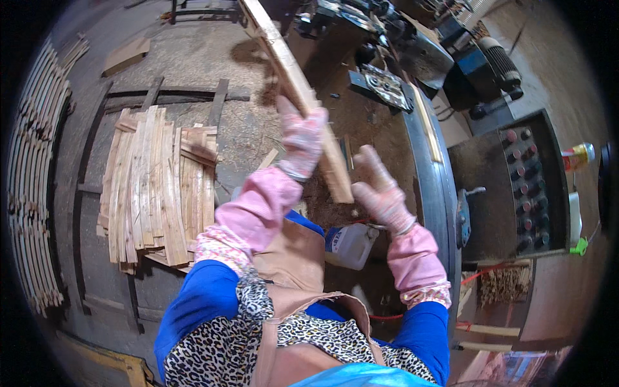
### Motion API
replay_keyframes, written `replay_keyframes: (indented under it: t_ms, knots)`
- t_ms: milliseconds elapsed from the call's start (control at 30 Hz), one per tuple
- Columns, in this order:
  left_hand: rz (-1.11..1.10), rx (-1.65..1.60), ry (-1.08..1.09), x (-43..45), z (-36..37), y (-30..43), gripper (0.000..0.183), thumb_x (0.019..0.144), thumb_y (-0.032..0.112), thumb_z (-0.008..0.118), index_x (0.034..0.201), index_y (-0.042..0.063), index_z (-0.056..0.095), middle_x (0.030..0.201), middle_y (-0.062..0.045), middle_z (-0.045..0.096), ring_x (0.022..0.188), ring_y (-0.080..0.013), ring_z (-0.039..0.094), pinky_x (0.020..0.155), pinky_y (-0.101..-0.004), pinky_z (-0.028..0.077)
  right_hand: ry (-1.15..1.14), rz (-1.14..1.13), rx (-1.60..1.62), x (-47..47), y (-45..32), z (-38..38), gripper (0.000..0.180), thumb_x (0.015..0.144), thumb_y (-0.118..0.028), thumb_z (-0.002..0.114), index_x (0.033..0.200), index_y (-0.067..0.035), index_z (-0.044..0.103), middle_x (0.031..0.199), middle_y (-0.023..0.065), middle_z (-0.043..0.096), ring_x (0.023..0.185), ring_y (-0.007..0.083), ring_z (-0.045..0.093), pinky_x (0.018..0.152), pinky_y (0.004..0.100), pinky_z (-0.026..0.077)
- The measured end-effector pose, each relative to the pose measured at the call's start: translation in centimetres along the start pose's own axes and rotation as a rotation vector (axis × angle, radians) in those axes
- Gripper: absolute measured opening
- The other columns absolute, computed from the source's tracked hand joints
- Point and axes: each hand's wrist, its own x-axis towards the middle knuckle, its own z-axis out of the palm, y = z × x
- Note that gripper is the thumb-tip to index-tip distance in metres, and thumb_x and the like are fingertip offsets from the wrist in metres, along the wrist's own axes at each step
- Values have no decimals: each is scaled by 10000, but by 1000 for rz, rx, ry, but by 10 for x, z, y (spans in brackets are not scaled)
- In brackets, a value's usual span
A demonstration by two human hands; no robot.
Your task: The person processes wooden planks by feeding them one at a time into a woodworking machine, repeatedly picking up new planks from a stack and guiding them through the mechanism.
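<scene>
My left hand (303, 140), in a knitted work glove, is closed around a long wooden strip (334, 167). The strip slants from the top of the view down towards my apron, and its far end runs out of sight. My right hand (382, 191), also gloved and slightly blurred, holds nothing; thumb and fingers are spread just right of the strip's near end, apart from it. To the left, a pile of rough wooden strips (145, 193) lies on a dark slatted frame (89, 140). Another narrow wooden strip (425, 121) rests along the steel machine bed (430, 193) on the right.
Machine heads and an electric motor (500, 60) stand at upper right. A button control panel (527, 188) is beyond the bed. A translucent plastic jug (355, 246) sits below my right hand. Stacked slats (36, 169) line the far left; yellow metalwork (130, 367) is lower left.
</scene>
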Motion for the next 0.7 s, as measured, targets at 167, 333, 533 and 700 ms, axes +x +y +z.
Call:
replay_keyframes:
  t_ms: [167, 333, 533, 700]
  knots:
    - [-18, 101, -462, -57, 78, 16, 836, 885, 142, 700, 1564, -1, 232, 1423, -180, 466, 1259, -232, 502, 1087, -345, 415, 374, 124, -71, -80, -8, -31, 729, 899, -65, 718, 1542, -18, 377, 1517, 127, 478, 1360, 211, 487, 1121, 332, 406]
    - [-419, 160, -550, -65, 1, -32, 742, 914, 150, 657, 1543, -19, 301, 1545, -247, 407, 1408, -331, 448, 1158, -385, 381, 595, 316, -33, -215, -5, -101, 651, 912, -10, 649, 1518, 13, 411, 1534, 148, 462, 1401, 228, 455, 1161, 342, 360]
    - [-538, 807, -234, -72, -171, -96, 584, 905, 168, 669, 1429, -27, 498, 1394, -205, 592, 1307, -284, 560, 1094, -356, 434, 770, 311, -677, -235, 86, -148, 567, 875, -51, 702, 1425, -81, 568, 1241, 176, 651, 1189, 309, 595, 1025, 417, 464]
    - [-526, 1038, -199, -66, -197, -86, 625, 892, 221, 689, 1443, -3, 498, 1380, -180, 613, 1290, -290, 573, 1072, -366, 446, 754, 65, -1068, -55, 96, -176, 493, 902, -209, 697, 1383, -150, 604, 1103, 241, 671, 995, 407, 640, 867, 472, 511]
